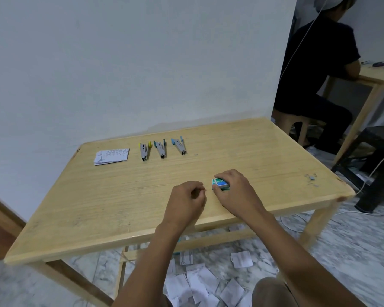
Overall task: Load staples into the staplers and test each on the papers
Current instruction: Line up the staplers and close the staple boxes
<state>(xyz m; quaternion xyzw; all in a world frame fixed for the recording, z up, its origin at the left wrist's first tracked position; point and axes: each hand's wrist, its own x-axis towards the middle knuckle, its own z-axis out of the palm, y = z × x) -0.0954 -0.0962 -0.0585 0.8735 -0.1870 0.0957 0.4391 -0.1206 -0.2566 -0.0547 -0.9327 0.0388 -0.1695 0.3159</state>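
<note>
Three small grey staplers (161,149) lie open in a row beside folded papers (111,156), ready for loading. Right hand (235,191) grips the small green staple box (220,184), steadying it; left hand (186,201) curls loosely, pinching something unclear.

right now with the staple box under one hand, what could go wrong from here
1. The right hand grips the small green staple box while the left hand pinches something tiny; a strip could break or drop.
2. Loose grey staple bits lie near the wooden table corner and could prick a hand.
3. The three grey staplers sit across the table, a long carry.
</note>
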